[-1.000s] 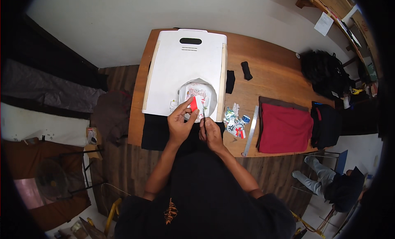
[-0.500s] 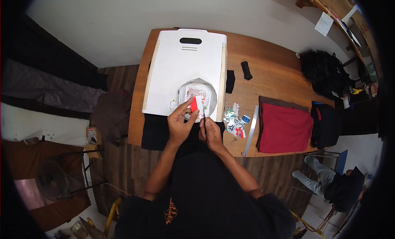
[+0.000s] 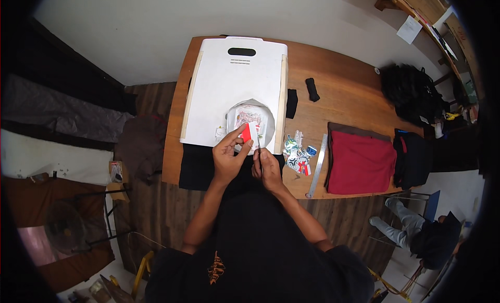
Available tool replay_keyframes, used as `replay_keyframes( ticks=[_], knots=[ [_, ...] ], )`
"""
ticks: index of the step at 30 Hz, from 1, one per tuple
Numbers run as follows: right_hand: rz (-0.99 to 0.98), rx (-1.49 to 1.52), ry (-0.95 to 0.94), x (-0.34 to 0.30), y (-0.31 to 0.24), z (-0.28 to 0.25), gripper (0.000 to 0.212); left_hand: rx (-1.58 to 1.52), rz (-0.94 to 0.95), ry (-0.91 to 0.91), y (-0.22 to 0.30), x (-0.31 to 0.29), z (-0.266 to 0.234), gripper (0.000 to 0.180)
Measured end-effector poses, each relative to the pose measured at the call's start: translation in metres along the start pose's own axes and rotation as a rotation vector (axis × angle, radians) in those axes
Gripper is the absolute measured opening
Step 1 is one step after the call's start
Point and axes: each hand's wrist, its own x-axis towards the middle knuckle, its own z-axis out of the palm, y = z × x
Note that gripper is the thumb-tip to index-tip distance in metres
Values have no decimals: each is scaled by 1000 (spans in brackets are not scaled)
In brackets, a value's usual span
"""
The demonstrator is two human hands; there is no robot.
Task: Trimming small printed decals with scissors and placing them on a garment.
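Observation:
Over a white bowl-like holder [image 3: 269,118] with paper scraps in it, my left hand [image 3: 227,158] pinches a small red and white piece of paper or sticker [image 3: 249,134]. My right hand [image 3: 268,169] is closed around a slim dark tool [image 3: 259,146], its narrow tip at the right edge of that piece. Whether it is scissors or a blade I cannot tell. Both hands are above the near edge of a white panel [image 3: 213,89] with an oval handle slot. To the right lie colourful cut-out stickers [image 3: 298,156], several of them blue and green.
A metal ruler [image 3: 317,167] lies beside a folded red cloth [image 3: 361,162] on the wooden table [image 3: 338,94]. Farther back are a rolled black item [image 3: 312,89] and a black bag [image 3: 414,94]. A seated person [image 3: 427,240] is at the lower right; a fan [image 3: 66,227] stands lower left.
The hands, the red and white piece and the tool stay almost in place. A small dark mark or shadow now shows on the table just below the stickers.

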Motion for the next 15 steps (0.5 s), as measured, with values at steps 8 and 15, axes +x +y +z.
replay_keyframes(
  ticks=[8, 15],
  knots=[
    [9, 15, 25, 1, 1, 1, 38, -13, 16, -20, 8, 2, 4, 49],
    [-15, 23, 9, 2, 0, -1, 37, -21, 20, -38, 10, 2, 5, 50]
  ],
)
